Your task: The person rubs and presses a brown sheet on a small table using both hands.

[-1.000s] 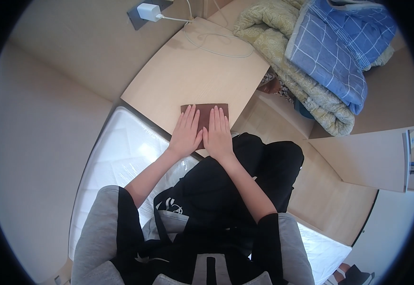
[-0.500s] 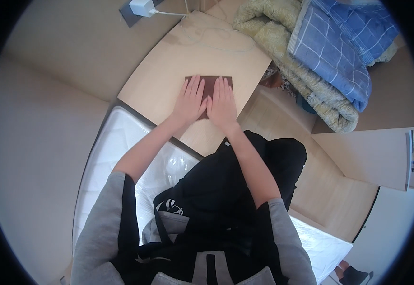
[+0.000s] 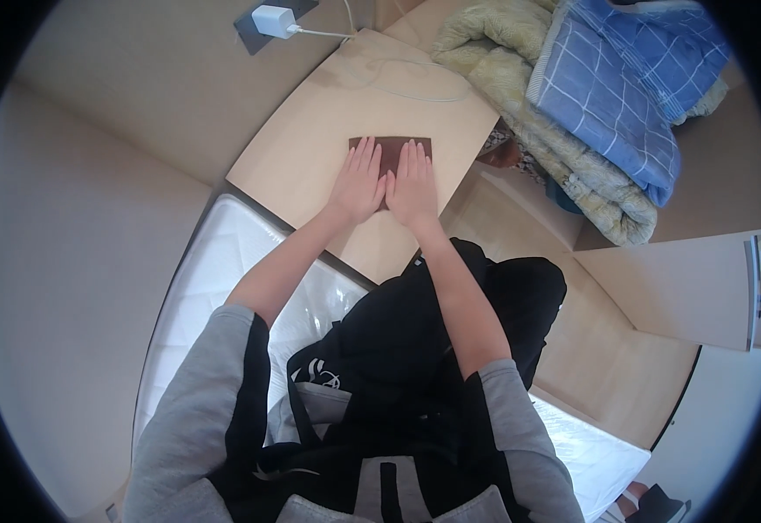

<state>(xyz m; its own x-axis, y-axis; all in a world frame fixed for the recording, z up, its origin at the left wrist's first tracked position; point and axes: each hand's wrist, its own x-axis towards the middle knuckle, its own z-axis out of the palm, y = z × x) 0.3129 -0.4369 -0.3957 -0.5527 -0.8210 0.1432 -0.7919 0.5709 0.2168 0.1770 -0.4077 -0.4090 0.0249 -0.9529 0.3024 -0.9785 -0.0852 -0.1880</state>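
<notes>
A flat dark brown rectangular piece (image 3: 391,150), perhaps paper or cloth, lies on the light wooden board (image 3: 310,131) in front of me. My left hand (image 3: 359,183) rests flat on its left part, fingers stretched forward. My right hand (image 3: 412,185) lies flat on its right part in the same way. The two thumbs meet near the middle. Between the hands and past the fingertips the brown surface shows; the rest of it is hidden under my palms.
A white charger (image 3: 274,21) with a white cable is plugged into the wall socket at the far left. A blue checked quilt (image 3: 603,91) and a yellowish quilt (image 3: 502,65) are heaped at the right. A plastic-covered white mattress (image 3: 201,279) lies below the board.
Both hands stay flat on the brown piece. The left hand and forearm have shifted slightly right, and the whole view has moved a little.
</notes>
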